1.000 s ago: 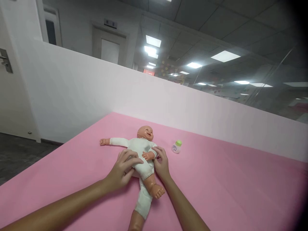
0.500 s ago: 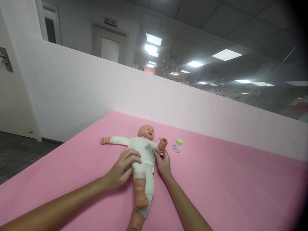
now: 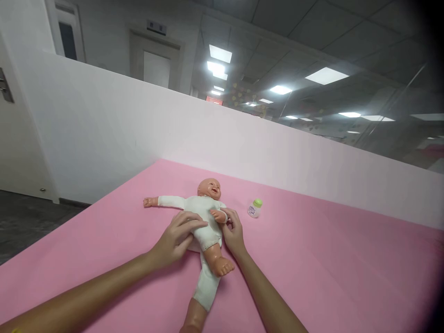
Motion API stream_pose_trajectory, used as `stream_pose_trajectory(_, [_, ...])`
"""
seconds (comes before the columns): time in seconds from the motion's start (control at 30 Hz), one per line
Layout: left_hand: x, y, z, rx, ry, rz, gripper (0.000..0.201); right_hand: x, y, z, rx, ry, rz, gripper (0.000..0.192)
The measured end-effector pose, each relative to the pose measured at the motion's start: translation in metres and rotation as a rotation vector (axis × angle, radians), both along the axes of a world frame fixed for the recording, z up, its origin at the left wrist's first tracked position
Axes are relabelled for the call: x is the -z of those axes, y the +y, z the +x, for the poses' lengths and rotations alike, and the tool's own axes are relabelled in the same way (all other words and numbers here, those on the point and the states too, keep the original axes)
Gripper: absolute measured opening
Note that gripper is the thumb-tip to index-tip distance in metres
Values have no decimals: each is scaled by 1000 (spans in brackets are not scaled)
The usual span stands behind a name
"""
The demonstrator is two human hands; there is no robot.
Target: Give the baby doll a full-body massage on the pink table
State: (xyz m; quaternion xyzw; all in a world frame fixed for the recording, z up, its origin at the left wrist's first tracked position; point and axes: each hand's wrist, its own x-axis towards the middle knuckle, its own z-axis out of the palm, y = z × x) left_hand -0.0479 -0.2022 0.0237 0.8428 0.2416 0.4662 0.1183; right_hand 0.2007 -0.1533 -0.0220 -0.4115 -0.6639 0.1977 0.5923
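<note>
A baby doll (image 3: 208,206) in a white cloth suit lies on its back on the pink tabletop (image 3: 312,277), its head away from me. My left hand (image 3: 178,235) is wrapped over the doll's hip and upper thigh, fingers on top and thumb lower down. That leg is bent, and its bare foot (image 3: 222,266) crosses over the other, straight leg (image 3: 207,286). On the right side, my right hand (image 3: 233,231) grips the doll's arm, partly hiding it. The doll's small hand (image 3: 218,215) rests over its belly. Its other arm (image 3: 170,201) stretches out to the left.
A small clear bottle with a green cap (image 3: 255,209) stands right of the doll. Behind the table runs a white low wall (image 3: 222,138). A door (image 3: 21,138) is at the far left, beyond the table's left edge, with dark floor (image 3: 27,226) below.
The doll's right-side arm has folded inward across its belly with my right hand. Its bent leg has swung up and rightward under my left hand, uncovering more of the straight leg.
</note>
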Motion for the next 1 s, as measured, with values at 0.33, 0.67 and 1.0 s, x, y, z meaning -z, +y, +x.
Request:
stream_pose_trajectory(0.33, [-4,-5,-1,54,-38,-50,33,-3,1,-1,44,260,-188,40])
stream_pose_trajectory(0.67, [-3,1,0,14,-64,-63,40,-7,-6,-4,-27,-20,84,29])
stream_pose_trajectory(1.0, [-5,1,2,-14,-70,-69,45,-2,-4,-1,-60,-63,94,35])
